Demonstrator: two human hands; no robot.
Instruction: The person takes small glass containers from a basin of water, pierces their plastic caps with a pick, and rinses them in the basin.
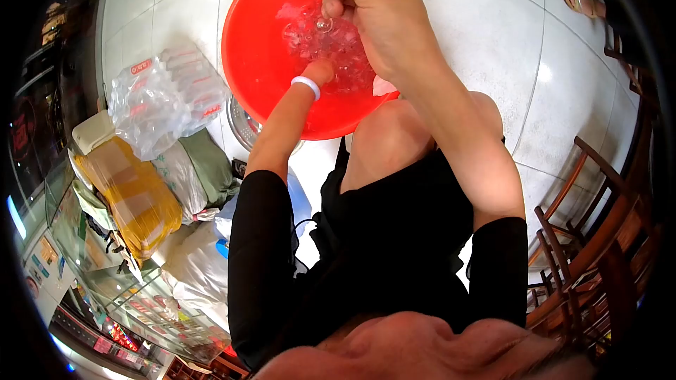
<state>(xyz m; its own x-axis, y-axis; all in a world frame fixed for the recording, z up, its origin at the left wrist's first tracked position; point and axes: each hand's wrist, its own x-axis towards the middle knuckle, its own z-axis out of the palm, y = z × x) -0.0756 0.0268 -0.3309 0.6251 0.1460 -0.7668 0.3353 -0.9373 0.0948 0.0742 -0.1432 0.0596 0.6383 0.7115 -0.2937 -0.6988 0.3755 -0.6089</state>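
Note:
A large red basin [257, 63] stands on the tiled floor before my knees. In it is water [345, 63] with a bubbly surface and clear, glassy-looking shapes I cannot identify. My left hand [321, 70], with a white bangle [307, 85] at its wrist, dips into this water, which hides the fingers. Above the basin's far side, my right hand [377, 0] is raised with its fingers curled and pinched. Whatever it may hold is hidden near the top edge of the view. A small pale pink piece [383, 86] lies at the basin's near rim.
A metal strainer [243, 123] sits partly under the basin's left side. Farther left are plastic-wrapped bottles [165, 95], a yellow taped package [134, 193] and several bags. Wooden chairs [584, 225] stand at right. Another person's sandalled foot [581, 1] shows at upper right.

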